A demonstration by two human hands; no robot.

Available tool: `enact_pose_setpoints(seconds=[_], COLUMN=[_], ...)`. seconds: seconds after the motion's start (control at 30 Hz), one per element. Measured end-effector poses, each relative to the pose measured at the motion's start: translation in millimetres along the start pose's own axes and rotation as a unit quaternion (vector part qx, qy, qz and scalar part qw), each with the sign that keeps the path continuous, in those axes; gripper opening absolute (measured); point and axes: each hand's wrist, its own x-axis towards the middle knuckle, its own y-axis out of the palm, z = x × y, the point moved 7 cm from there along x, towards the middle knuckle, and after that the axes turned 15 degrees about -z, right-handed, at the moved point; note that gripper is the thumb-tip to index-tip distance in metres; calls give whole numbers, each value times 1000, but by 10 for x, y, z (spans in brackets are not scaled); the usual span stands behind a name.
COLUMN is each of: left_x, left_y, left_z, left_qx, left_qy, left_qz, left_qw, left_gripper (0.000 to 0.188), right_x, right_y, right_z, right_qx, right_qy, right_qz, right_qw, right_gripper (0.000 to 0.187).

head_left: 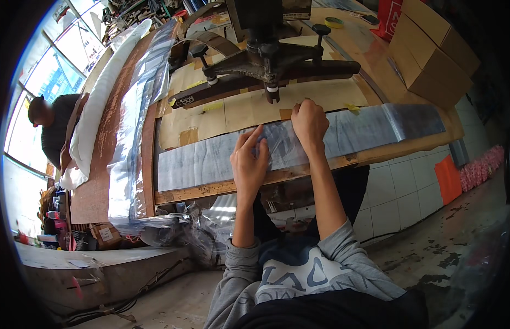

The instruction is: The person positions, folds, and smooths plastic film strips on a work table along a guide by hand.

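A long strip of greyish, see-through plastic sheet (211,159) lies along the near edge of the worktable, with a clear, creased plastic film (281,143) between my hands. My left hand (249,156) is over the strip, thumb and index finger stretched out and apart. To its right my right hand (310,125) is closed in a pinch at the strip's far edge, over the tan board (249,112). Whatever its fingertips hold is hidden. Just beyond, a dark metal press head (268,60) with a long crossbar (310,73) stands over the board.
A cardboard box (433,60) sits at the right end of the table, near a yellow tape roll (333,22). Plastic sheeting (137,126) and a white roll (104,93) lie to the left. Another person (58,123) is at the far left.
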Motion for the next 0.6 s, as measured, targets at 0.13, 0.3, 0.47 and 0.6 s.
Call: enact_pose_setpoints(seconds=[0.13,0.3,0.47,0.6], left_x=[-14,-43,-22,-22], left_y=[4,9,-3,17], left_z=[0,-24,-29,-7], left_qx=[-2,-12,2,0], left_qy=[-28,-22,-31,-13], left_qz=[16,19,18,15], left_qw=[999,1000,999,1000], left_gripper=[29,29,29,27], right_x=[-3,-2,4,26], right_y=[-5,-17,21,33], right_z=[-24,-43,-24,-48], right_qx=[12,12,8,10], right_qy=[4,3,1,-3], right_qz=[3,9,15,18], right_qw=[1000,1000,1000,1000], right_gripper=[20,21,22,22])
